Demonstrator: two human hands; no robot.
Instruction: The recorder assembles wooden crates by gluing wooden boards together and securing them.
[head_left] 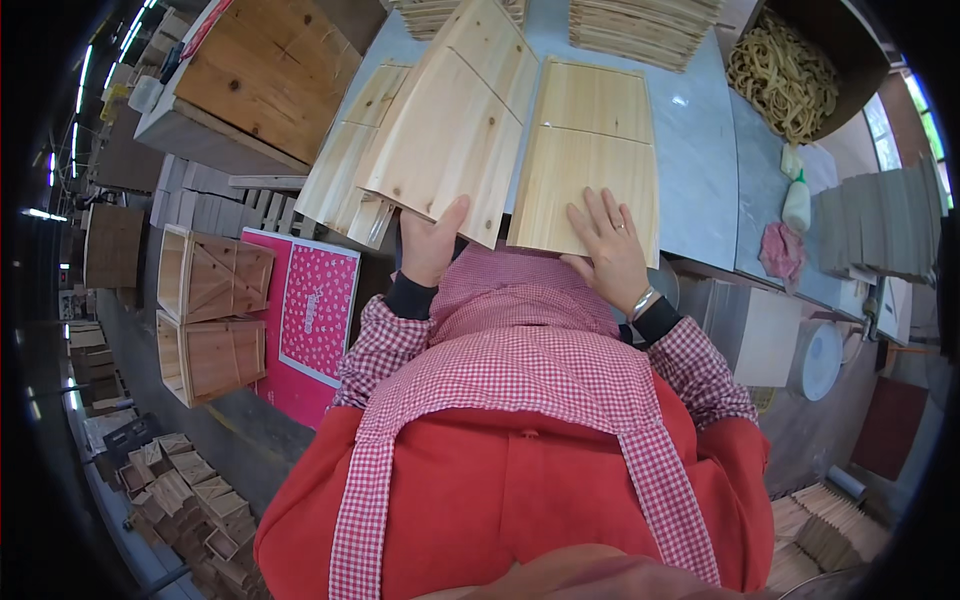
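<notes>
My left hand (pixel 430 245) grips the near edge of a pale wooden panel (pixel 450 130), thumb at the edge and the other fingers hidden below it. This panel is tilted up, with a dark line across its upper part. Partly under it, to the left, lies another wooden panel (pixel 335 185) on the table. My right hand (pixel 615 255) rests with fingers stretched out on the near part of a third wooden panel (pixel 595 110), which lies on the table to the right and has a similar line across it.
Stacks of thin wooden boards (pixel 645 30) stand at the table's far side. A box of tan curled strips (pixel 785 75), a white bottle (pixel 797 205) and a pink cloth (pixel 782 250) are at the right. Wooden crates (pixel 212 360) sit at the left beside a pink patterned box (pixel 318 310).
</notes>
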